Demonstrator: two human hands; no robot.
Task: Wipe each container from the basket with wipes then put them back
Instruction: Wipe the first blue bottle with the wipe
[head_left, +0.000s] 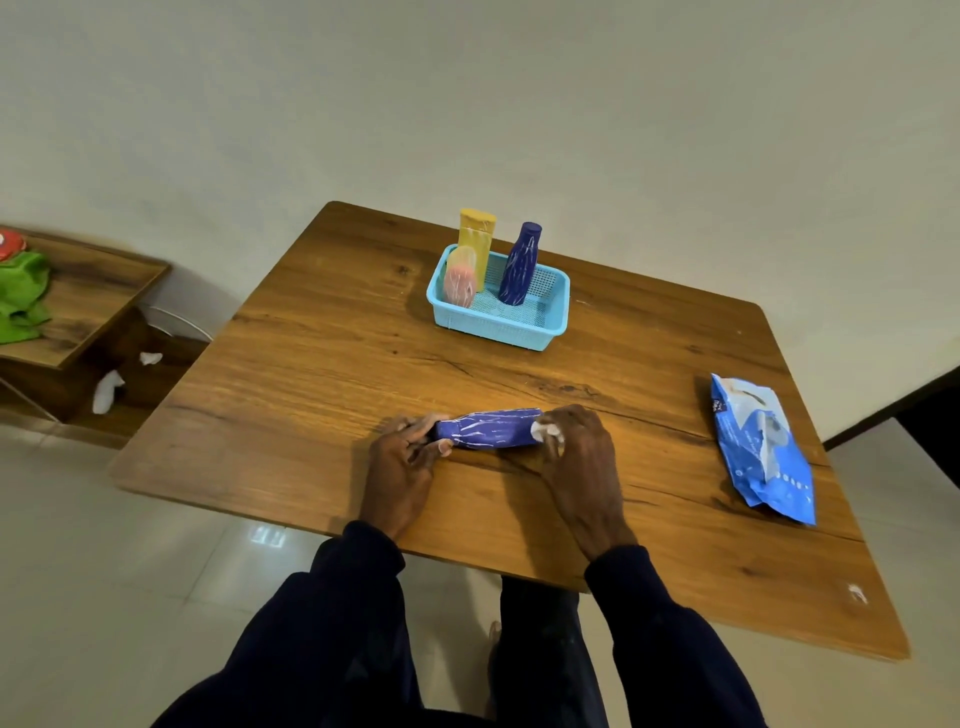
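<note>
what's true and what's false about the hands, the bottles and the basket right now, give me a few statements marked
1. The held bottle lies sideways between the left hand and the right hand. True.
2. The basket is empty. False: a yellow container, a pink container and a dark blue bottle stand upright in it.
3. The right hand holds a white wipe against one end of the held bottle. True.
4. The wipes pack sits inside the basket. False: the wipes pack lies on the table, off to the right and apart from the basket.
</note>
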